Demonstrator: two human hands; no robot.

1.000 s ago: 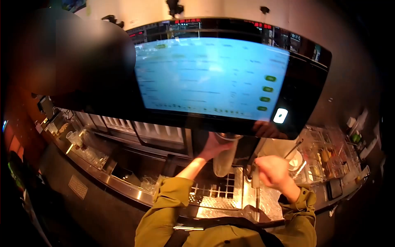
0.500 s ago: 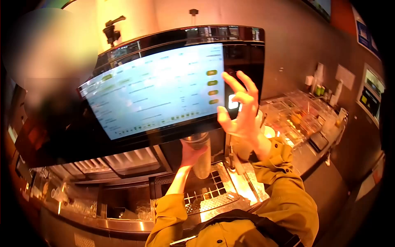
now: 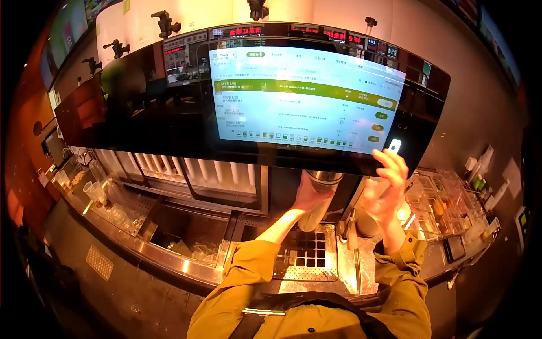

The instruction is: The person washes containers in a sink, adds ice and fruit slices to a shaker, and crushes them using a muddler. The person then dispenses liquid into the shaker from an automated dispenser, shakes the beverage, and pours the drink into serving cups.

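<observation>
The left hand (image 3: 311, 195) is curled in a grip below the screen (image 3: 305, 120). The right hand (image 3: 389, 183) is raised at the screen's lower edge, loosely bent.

A pale wall (image 3: 209, 12) glows peach under warm amber light at twelve o'clock, giving way to a duller brown wall (image 3: 480, 107) between two and three. Orange-red wall panelling (image 3: 23, 169) fills nine o'clock. Wall screens shine at ten (image 3: 69, 42) and two (image 3: 499, 42). A metal-edged table (image 3: 169, 260) curves from nine through seven to four, glaring brightly near five. Dark floor (image 3: 132, 291) shows toward seven, with a perforated floor plate (image 3: 100, 261) at eight.
</observation>
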